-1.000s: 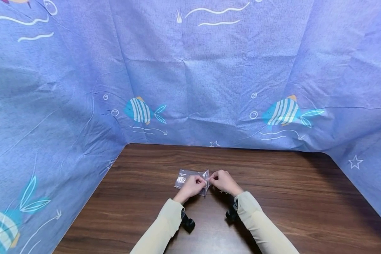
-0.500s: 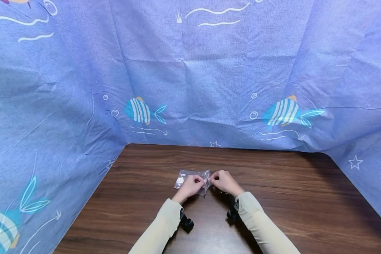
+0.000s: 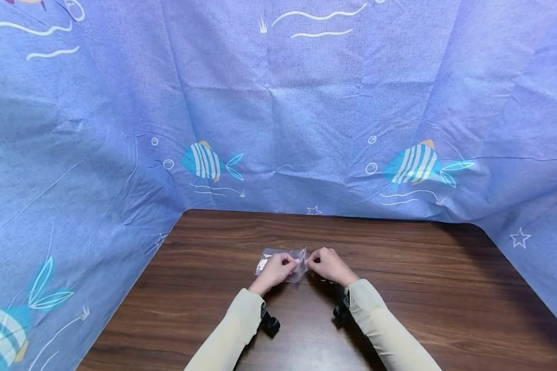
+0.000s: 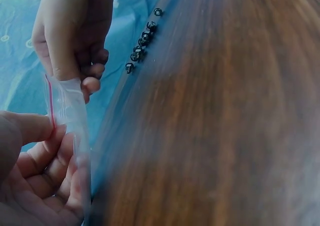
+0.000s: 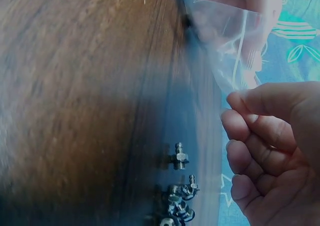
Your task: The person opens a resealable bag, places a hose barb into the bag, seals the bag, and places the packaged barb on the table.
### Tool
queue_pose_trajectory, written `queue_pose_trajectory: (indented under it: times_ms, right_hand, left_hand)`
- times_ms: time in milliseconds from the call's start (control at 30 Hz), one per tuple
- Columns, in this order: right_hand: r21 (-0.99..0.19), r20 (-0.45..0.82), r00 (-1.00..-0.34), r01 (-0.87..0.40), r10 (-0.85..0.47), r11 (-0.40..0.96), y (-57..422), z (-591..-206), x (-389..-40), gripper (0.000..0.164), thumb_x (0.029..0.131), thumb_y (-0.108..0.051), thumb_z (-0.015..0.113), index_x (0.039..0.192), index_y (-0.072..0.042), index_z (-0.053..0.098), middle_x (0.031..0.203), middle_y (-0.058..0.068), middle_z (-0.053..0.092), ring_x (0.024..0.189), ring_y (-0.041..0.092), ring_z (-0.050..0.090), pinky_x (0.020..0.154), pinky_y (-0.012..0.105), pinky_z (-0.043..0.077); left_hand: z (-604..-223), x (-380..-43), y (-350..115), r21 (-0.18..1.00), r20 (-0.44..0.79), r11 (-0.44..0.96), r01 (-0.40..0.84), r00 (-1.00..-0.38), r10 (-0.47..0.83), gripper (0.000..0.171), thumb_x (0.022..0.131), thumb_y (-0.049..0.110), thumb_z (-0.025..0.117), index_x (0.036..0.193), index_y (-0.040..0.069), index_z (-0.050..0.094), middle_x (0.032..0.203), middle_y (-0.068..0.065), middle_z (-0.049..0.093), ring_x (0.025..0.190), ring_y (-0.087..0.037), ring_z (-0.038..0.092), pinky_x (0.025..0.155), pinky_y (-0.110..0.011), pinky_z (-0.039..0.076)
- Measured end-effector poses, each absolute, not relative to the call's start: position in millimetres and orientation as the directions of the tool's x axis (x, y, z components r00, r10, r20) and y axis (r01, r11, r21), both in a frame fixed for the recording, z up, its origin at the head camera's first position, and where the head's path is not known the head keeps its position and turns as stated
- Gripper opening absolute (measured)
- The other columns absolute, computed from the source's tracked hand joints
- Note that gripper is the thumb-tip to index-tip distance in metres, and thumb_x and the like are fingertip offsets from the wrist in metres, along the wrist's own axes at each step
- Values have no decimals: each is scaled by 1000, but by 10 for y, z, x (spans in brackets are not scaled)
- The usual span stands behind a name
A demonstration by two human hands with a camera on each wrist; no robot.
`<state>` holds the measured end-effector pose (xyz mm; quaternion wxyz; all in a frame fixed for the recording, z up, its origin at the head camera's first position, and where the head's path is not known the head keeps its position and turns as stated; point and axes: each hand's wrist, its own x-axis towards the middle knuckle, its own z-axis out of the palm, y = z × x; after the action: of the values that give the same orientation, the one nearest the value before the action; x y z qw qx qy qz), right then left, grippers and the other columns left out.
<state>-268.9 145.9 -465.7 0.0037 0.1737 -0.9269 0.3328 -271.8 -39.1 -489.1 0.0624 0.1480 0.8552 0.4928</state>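
A clear zip-lock bag (image 3: 265, 257) lies between both hands, its mouth end lifted toward the right in the head view. My left hand (image 3: 276, 269) pinches it near the seal with thumb and fingers. In the left wrist view a red line (image 4: 52, 105) runs along the seal. My right hand (image 3: 328, 266) pinches the edge of the bag's mouth between thumb and index finger, the other fingers curled. Several small metal fittings (image 5: 180, 158) with barbed, threaded ends lie loose on the table below the right hand, mostly hidden by it in the head view.
The dark wood-grain table (image 3: 422, 288) spreads out on both sides of the hands. A blue cloth (image 3: 306, 123) printed with fish hangs along its back and sides. Black wrist cameras (image 3: 270, 324) are strapped under both forearms.
My left hand has shifted slightly to the left along the bag, and the bag's lifted end has changed shape a little. The right hand has hardly moved.
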Motion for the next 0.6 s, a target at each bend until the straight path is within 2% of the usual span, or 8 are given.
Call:
queue_pose_trajectory:
  times_ms: [233,400,600]
  right_hand:
    - [-589,121,-937,-334,-329,736,1505,-4628,-2679,13,86,-11,63,78,-8,72,68,-3,66,56,5,50,55,19,44]
    - [-558,132,-932,-351,-337,752,1540,-4622,-2672,13,87,-10,63,77,-7,72,67,-3,65,56,5,50,55,20,44]
    - [-528,137,-920,-381,-367,759,1579,-4617,-2679,14,87,-10,65,75,-9,71,66,-5,63,56,4,49,54,20,43]
  left_hand:
    - [-4855,-2731,-441,815,121,510,274,-942,312,23,92,22,61,77,5,65,69,4,56,62,-6,47,57,-19,40]
    - [-4845,-2735,-488,801,159,512,310,-935,317,22,92,19,61,76,5,64,67,4,54,59,-7,45,54,-19,38]
    - [-4829,-2742,-556,796,155,513,321,-928,339,24,93,23,61,76,7,63,66,5,53,57,-6,45,54,-20,40]
